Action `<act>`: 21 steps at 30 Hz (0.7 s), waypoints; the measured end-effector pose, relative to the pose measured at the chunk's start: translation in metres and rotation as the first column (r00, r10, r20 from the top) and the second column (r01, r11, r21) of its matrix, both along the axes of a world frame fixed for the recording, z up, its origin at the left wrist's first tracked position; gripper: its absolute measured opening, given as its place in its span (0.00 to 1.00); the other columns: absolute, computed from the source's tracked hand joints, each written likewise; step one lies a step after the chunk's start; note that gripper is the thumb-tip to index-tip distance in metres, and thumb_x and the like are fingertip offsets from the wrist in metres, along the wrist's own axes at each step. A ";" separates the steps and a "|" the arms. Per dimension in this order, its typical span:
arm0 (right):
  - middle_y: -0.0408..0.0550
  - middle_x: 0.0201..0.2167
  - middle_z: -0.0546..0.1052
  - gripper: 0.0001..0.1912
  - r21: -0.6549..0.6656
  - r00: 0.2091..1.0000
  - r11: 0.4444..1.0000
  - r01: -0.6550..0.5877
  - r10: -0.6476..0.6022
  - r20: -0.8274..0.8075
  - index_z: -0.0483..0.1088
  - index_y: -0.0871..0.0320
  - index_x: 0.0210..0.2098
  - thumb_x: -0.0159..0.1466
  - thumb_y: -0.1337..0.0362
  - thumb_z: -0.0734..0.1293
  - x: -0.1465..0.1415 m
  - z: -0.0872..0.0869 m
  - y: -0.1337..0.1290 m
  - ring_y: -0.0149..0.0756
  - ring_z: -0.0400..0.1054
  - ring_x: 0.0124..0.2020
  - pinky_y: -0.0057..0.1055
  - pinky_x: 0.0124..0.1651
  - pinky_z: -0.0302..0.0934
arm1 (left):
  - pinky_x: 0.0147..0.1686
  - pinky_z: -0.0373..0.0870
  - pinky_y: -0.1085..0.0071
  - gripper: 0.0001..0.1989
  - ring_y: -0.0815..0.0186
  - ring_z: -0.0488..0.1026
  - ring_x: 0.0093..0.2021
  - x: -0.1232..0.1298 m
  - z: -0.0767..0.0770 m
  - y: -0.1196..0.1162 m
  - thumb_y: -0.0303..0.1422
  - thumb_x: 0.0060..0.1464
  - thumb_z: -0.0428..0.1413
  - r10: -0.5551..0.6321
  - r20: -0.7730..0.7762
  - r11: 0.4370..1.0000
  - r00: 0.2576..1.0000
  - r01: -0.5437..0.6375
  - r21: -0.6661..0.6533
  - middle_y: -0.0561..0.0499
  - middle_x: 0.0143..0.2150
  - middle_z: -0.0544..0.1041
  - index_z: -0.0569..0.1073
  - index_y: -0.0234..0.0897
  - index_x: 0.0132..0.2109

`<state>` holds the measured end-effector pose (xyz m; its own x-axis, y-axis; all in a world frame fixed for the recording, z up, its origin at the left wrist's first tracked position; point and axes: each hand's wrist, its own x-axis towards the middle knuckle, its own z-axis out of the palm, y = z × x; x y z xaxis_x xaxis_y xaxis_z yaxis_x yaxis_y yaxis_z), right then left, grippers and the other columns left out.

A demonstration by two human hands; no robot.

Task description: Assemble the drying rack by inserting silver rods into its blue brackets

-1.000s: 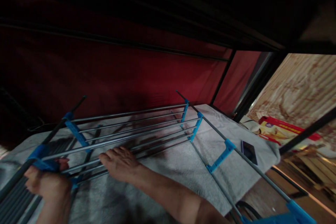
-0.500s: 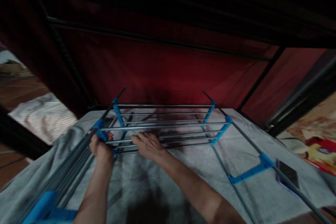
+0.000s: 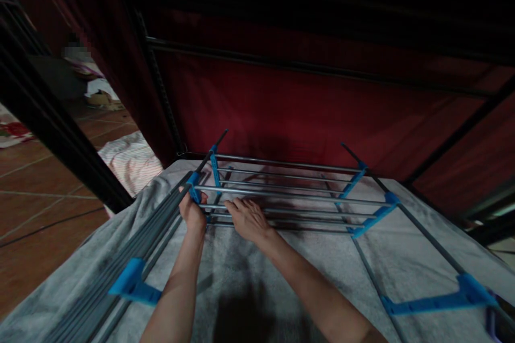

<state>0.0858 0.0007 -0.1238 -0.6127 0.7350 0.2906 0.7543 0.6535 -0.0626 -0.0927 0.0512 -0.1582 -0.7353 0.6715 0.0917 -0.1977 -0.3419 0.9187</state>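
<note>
A rack frame of grey metal rods and blue plastic brackets lies on a grey blanket (image 3: 306, 273). My left hand (image 3: 193, 211) is closed round a blue bracket (image 3: 195, 186) at the rack's left side, its fingers partly hidden behind it. Just to the right, my right hand (image 3: 249, 218) lies over a crosswise metal rod (image 3: 314, 211), with the fingers curled onto it near its left end. Several rods span from the left brackets to the right blue bracket (image 3: 374, 217). Nearer to me, another blue bracket (image 3: 430, 303) joins two long side rods.
Loose grey rods (image 3: 116, 262) lie in a bundle at the left, near a blue bracket (image 3: 134, 284). Dark metal posts and a red cloth (image 3: 281, 96) enclose the back. A striped cloth (image 3: 132, 163) and tiled floor (image 3: 52, 193) show beyond the left post.
The view has turned left, so everything sits further right and more floor shows at the left. Both hands stay at about the same places on the rack.
</note>
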 end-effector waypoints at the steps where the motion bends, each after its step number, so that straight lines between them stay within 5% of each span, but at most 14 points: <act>1: 0.51 0.49 0.77 0.21 -0.003 1.000 1.000 -0.012 0.012 -0.003 0.67 0.55 0.60 0.73 0.72 0.55 -0.006 0.000 0.000 0.41 0.71 0.48 0.38 0.53 0.66 | 0.21 0.57 0.74 0.27 0.71 0.61 0.19 0.001 0.001 -0.001 0.55 0.61 0.49 0.000 -0.005 1.000 1.000 0.000 0.005 0.54 0.19 0.67 0.67 0.37 0.26; 9: 0.52 0.52 0.75 0.24 -0.027 0.998 0.998 -0.056 0.056 0.000 0.60 0.52 0.69 0.75 0.68 0.52 -0.045 0.006 0.007 0.41 0.72 0.48 0.37 0.47 0.70 | 0.22 0.60 0.72 0.31 0.71 0.61 0.21 -0.002 -0.004 -0.003 0.63 0.54 0.49 -0.026 0.036 0.999 0.999 0.025 0.036 0.55 0.20 0.66 0.65 0.38 0.26; 21: 0.49 0.52 0.78 0.27 -0.099 0.999 0.995 -0.032 0.035 0.028 0.57 0.41 0.71 0.75 0.64 0.53 -0.046 0.022 0.008 0.39 0.76 0.43 0.37 0.47 0.70 | 0.21 0.58 0.72 0.28 0.70 0.62 0.21 0.000 -0.003 -0.002 0.59 0.56 0.49 0.000 0.046 0.999 0.999 0.002 -0.040 0.54 0.22 0.68 0.68 0.37 0.28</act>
